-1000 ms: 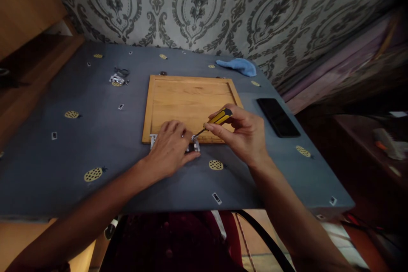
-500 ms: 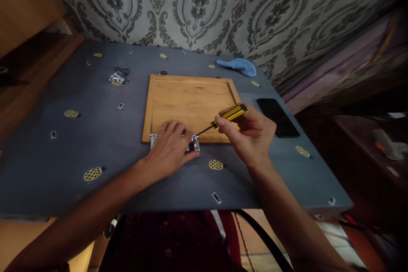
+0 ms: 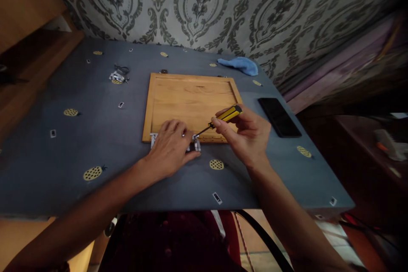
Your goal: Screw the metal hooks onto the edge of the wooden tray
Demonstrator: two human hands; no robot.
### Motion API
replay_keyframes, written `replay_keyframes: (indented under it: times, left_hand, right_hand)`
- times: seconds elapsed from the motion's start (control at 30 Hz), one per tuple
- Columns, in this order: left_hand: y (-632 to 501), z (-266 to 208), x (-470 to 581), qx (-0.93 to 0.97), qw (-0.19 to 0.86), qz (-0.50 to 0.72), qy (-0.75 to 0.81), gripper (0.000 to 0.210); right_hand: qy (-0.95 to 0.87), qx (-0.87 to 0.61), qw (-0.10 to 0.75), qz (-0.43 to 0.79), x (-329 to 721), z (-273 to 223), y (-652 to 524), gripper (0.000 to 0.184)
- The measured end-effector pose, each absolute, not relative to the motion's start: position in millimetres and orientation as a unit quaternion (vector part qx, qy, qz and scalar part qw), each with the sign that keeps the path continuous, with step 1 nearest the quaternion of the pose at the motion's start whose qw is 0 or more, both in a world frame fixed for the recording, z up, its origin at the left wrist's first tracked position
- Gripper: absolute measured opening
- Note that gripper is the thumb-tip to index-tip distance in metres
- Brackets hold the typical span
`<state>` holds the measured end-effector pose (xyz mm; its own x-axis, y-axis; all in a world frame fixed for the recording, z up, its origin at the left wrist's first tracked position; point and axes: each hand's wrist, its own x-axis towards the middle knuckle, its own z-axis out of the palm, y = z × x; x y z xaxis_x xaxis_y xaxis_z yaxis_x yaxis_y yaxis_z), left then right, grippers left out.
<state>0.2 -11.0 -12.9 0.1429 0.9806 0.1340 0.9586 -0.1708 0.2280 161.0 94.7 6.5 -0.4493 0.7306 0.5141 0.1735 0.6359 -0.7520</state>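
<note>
A framed wooden panel (image 3: 191,102) lies flat on the table. Over its near edge, my left hand (image 3: 168,146) covers much of a silver metal hinge (image 3: 197,146), with the fingers on top and the thumb along the near side. My right hand (image 3: 248,136) is closed round a yellow and black screwdriver (image 3: 229,114), held at a slant. The screwdriver's tip meets the hinge beside my left fingertips. Whether a screw sits under the tip is too small to make out.
Small metal hardware (image 3: 117,76) lies at the back left. A blue cloth (image 3: 240,66) rests near the wall, and a black phone (image 3: 279,117) lies right of the panel. The blue-grey table (image 3: 105,136) has a pineapple print. A wooden cabinet (image 3: 28,4) stands at the left.
My right hand and the screwdriver handle have shifted slightly left, and the handle has turned a little. My left hand stays on the hinge.
</note>
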Motion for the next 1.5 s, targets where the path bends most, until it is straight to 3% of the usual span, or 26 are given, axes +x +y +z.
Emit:
replay_keyframes:
  times: [0.4,0.67,1.33,1.5]
  left_hand:
    - [-11.6,-13.1,0.3,0.757,0.033,0.126,0.640,0.041]
    - [-11.0,-10.7,1.0,0.755,0.043,0.116,0.644,0.042]
    - [-11.5,-9.6,0.9,0.758,0.041,0.121,0.640,0.041]
    - [-11.3,-10.2,0.7,0.760,0.037,0.114,0.639,0.040]
  right_hand:
    - [-0.788,-0.218,0.333,0.470,171.4,25.2,98.5,0.020]
    - [-0.783,-0.242,0.398,0.413,166.2,15.8,98.7,0.011]
    - [-0.779,-0.250,0.436,0.374,163.5,7.2,91.0,0.006]
    - [-0.705,-0.258,0.522,0.405,159.9,16.3,90.0,0.012]
